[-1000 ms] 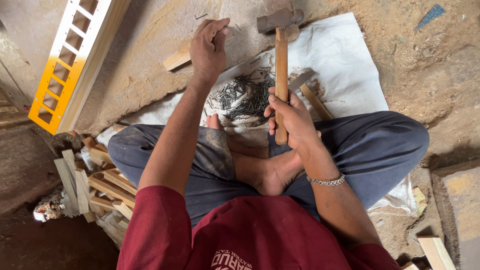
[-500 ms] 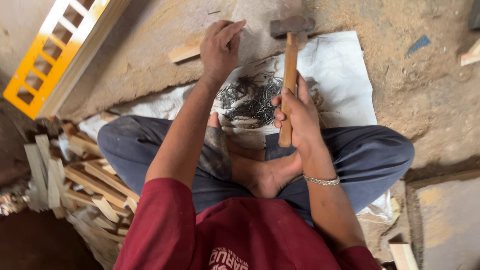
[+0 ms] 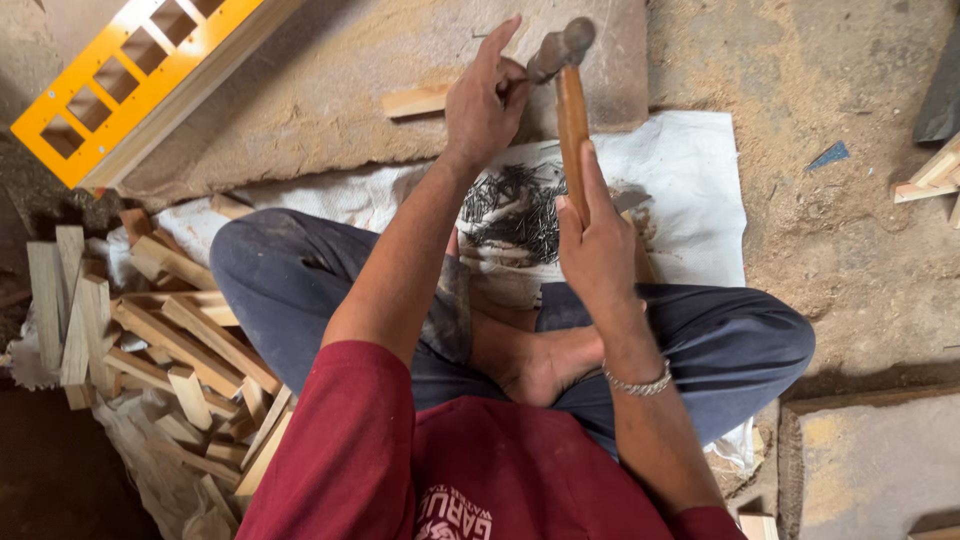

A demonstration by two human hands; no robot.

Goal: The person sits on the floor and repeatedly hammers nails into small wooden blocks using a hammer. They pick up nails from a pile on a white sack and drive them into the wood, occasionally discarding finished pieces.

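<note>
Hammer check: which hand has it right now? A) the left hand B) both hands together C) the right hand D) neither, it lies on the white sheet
C: the right hand grips the wooden handle of the hammer, while the left hand rests on the small wood piece near the hammer's head.

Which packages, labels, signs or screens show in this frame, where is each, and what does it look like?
Screens or signs: none in view.
White sack sheet: spread flat on the floor under the person's legs, crumpled, with a heap of dark nails on it.
Pale plastic bag: lower left, crumpled under the pile of wood offcuts.
Printed emblem: white lettering on the red shirt, bottom centre, partly cut off by the frame's edge.
</note>
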